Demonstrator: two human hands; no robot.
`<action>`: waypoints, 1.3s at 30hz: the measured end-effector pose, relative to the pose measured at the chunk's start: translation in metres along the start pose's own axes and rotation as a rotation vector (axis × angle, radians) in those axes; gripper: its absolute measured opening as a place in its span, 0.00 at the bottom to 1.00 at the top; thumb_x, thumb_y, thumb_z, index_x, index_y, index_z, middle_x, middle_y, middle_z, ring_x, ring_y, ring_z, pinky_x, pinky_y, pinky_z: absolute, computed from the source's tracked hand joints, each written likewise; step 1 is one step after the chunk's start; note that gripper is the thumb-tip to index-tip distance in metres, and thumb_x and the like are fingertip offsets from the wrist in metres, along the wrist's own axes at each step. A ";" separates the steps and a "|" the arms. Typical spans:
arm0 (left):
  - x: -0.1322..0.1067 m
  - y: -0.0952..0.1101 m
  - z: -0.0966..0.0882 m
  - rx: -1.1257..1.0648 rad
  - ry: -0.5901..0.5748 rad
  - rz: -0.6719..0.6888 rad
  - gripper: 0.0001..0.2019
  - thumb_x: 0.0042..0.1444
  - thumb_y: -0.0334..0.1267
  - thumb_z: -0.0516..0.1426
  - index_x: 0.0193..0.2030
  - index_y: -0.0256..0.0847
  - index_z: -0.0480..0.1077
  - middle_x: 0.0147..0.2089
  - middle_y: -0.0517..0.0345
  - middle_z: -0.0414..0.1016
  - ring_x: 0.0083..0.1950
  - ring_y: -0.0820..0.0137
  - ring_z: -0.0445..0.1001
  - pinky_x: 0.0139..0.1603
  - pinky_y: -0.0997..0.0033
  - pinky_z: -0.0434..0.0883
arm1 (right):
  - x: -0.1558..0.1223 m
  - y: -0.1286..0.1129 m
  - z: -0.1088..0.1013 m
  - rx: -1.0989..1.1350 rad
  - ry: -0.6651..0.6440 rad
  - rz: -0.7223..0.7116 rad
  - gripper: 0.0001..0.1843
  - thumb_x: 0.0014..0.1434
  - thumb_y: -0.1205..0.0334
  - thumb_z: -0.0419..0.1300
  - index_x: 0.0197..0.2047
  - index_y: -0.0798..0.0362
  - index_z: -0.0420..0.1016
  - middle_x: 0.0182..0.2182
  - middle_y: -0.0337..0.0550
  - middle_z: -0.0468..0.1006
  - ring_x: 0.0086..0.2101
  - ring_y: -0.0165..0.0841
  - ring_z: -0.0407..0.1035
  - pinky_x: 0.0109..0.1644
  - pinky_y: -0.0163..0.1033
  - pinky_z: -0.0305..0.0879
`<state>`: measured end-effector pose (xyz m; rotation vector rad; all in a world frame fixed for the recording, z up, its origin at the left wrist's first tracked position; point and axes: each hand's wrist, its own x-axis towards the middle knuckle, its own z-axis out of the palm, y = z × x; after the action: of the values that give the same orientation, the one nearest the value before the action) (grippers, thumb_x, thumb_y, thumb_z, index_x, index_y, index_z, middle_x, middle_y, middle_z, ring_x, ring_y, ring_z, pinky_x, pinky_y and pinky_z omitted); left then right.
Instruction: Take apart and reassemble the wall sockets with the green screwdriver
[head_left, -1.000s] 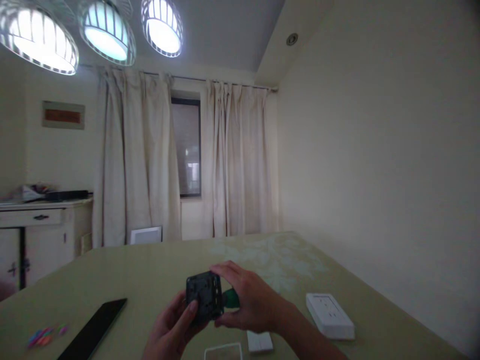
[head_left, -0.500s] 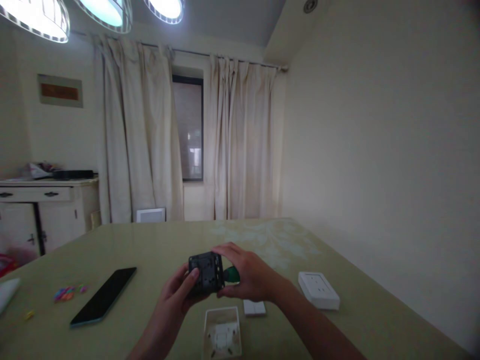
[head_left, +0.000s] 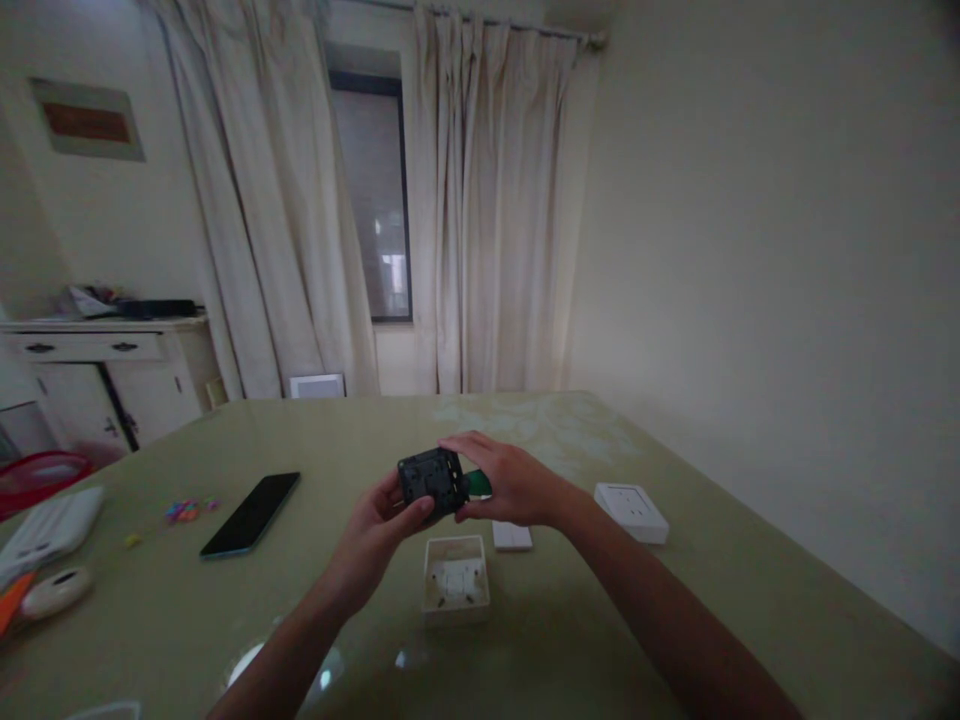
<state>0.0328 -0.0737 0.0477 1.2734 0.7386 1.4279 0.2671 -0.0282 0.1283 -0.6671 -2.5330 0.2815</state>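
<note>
A black square module [head_left: 433, 481], resembling the back of a wall switch or socket, is held above the table. My left hand [head_left: 384, 520] is closed around its left side, thumb across the lower face. Fingers and thumb of my right hand [head_left: 517, 483] pinch the module's right edge from above and below. Inside that grip a green rounded piece [head_left: 478, 483], like a tool handle, points at the module's side; its far end is hidden. Below the hands an open white back box [head_left: 454, 615] rests on the table, with a flat white plate [head_left: 512, 537] just behind it.
To the right lies a white socket unit [head_left: 632, 512]. A black phone [head_left: 252, 514], small colourful pieces [head_left: 184, 511] and a white power strip [head_left: 54, 532] lie left, near a rounded white object with a hole [head_left: 57, 591]. The wall flanks the table's right edge.
My view has tilted down and shows more of the near table. Both hands still hold the black module, with the green piece at its right side.
</note>
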 end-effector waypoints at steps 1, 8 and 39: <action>0.000 0.000 0.000 0.027 -0.006 0.017 0.28 0.58 0.46 0.74 0.62 0.39 0.77 0.58 0.41 0.85 0.57 0.49 0.84 0.57 0.53 0.83 | -0.001 -0.001 0.000 -0.007 -0.001 -0.001 0.53 0.53 0.55 0.80 0.76 0.48 0.61 0.68 0.56 0.72 0.66 0.50 0.69 0.69 0.54 0.67; -0.001 -0.006 -0.008 0.758 -0.002 0.709 0.15 0.69 0.33 0.64 0.61 0.47 0.79 0.58 0.50 0.85 0.57 0.59 0.85 0.61 0.59 0.81 | -0.004 -0.027 -0.005 0.044 0.120 0.010 0.46 0.56 0.40 0.75 0.70 0.51 0.69 0.64 0.57 0.75 0.63 0.49 0.71 0.68 0.53 0.67; -0.013 -0.017 -0.022 0.998 -0.130 1.133 0.23 0.70 0.26 0.62 0.66 0.53 0.75 0.63 0.49 0.81 0.65 0.54 0.79 0.65 0.47 0.79 | -0.006 -0.012 -0.020 0.325 -0.207 0.140 0.27 0.61 0.45 0.72 0.58 0.51 0.83 0.49 0.45 0.86 0.47 0.40 0.78 0.52 0.41 0.69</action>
<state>0.0151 -0.0770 0.0229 2.8363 0.6608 1.8410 0.2769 -0.0404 0.1469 -0.7162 -2.5494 0.8305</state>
